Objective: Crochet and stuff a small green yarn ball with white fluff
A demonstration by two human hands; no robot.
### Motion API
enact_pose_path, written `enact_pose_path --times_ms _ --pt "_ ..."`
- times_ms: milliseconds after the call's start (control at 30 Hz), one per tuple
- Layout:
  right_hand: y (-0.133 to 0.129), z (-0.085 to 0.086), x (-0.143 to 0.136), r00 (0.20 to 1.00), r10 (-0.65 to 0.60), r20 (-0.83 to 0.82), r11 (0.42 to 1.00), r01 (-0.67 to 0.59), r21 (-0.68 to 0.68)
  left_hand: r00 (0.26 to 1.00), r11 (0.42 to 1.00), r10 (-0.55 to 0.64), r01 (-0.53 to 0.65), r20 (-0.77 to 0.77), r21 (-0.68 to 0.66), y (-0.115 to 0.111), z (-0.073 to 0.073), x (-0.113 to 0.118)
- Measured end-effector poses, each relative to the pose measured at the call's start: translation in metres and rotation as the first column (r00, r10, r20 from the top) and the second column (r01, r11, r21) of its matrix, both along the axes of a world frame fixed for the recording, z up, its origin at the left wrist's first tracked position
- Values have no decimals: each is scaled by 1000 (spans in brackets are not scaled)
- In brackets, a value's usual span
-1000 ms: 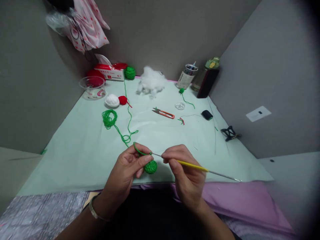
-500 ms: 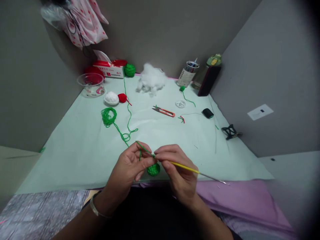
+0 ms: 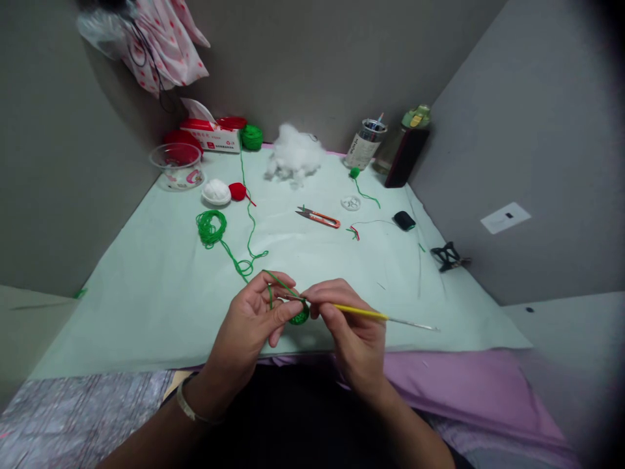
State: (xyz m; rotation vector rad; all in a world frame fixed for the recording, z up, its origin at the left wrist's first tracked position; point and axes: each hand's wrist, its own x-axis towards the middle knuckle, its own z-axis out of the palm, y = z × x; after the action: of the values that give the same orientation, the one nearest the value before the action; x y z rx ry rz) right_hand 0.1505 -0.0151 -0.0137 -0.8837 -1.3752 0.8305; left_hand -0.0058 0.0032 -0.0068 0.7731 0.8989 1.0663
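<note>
Between thumb and fingers, my left hand pinches a small round green crochet piece. Green yarn runs over its raised index finger. My right hand is closed on a crochet hook with a yellow grip. The hook's front tip lies at the top of the green piece, by my left thumb, and its other metal end points right. The yarn trails back to a loose green coil at the left of the table.
Orange snips lie mid-table. White stuffing, a tissue box, a pen jar and a bottle stand at the back. A clear tub is at left, a black clip at right.
The hook's free end has risen and the hook lies nearer level. The green piece has moved up slightly and is more covered by my fingers. Both hands have shifted a little.
</note>
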Motion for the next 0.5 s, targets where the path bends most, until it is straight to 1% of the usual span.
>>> enact_pose_path --times_ms 67,100,133,167,200,233,267,300,367,400,433,500 --pt "-3 -1 0 976 -72 204 994 52 101 999 999 41 -41 -5 7 -2 0 3" --pt "-4 -2 0 937 -136 321 980 81 180 999 998 54 -54 -4 9 -4 -1 4" --pt "-5 -5 1 882 -208 422 959 98 266 998 998 58 -58 6 5 -5 0 5" --pt "-7 -7 2 827 -275 490 932 104 347 998 999 47 -47 29 -10 -6 0 6" --pt "-8 -9 2 793 -327 515 905 106 411 998 999 17 -14 64 -39 -6 1 6" --pt "-8 -11 4 790 -344 507 891 104 443 994 996 -25 33 107 -78 -6 3 5" --pt "-8 -11 5 817 -322 478 896 100 433 987 990 -64 82 150 -117 -5 4 4" --pt "-8 -10 7 862 -280 423 914 104 392 978 981 -93 121 185 -151 -3 6 2" --pt "-5 -5 10 954 -164 250 964 102 244 970 971 -107 149 216 -186 1 9 -2" --pt "-3 -2 11 983 -115 142 983 91 161 971 973 -100 141 218 -184 3 11 -4" --pt "-1 1 12 997 -69 36 994 65 90 973 977 -91 129 214 -172 4 11 -6" --pt "3 4 11 991 4 -131 1000 -4 0 979 986 -74 101 189 -133 5 11 -6"
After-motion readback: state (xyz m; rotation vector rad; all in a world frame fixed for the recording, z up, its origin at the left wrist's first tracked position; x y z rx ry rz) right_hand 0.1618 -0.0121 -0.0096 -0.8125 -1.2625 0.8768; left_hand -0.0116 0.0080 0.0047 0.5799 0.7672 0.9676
